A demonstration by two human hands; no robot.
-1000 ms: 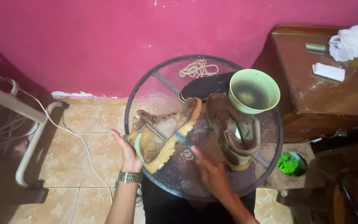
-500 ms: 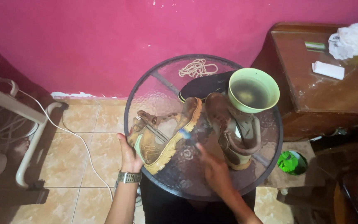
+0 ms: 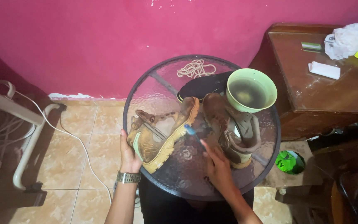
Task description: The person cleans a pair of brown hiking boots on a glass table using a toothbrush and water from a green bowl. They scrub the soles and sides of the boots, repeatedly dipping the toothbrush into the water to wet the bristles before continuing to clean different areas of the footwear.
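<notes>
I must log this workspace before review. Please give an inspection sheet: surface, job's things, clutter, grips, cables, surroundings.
Surface: round glass table, dark rim, textured top.
Job's things: tan boot lying on its side; toothbrush with its head near the boot's sole; second boot upright beside it.
Clutter: green bowl of murky water; coiled laces; dark insole under the bowl's edge.
Grips: left hand holds the tan boot at the table edge; right hand holds the toothbrush.
Cables: white cable across the floor tiles.
Surroundings: pink wall; wooden cabinet with crumpled paper; white frame at left.
</notes>
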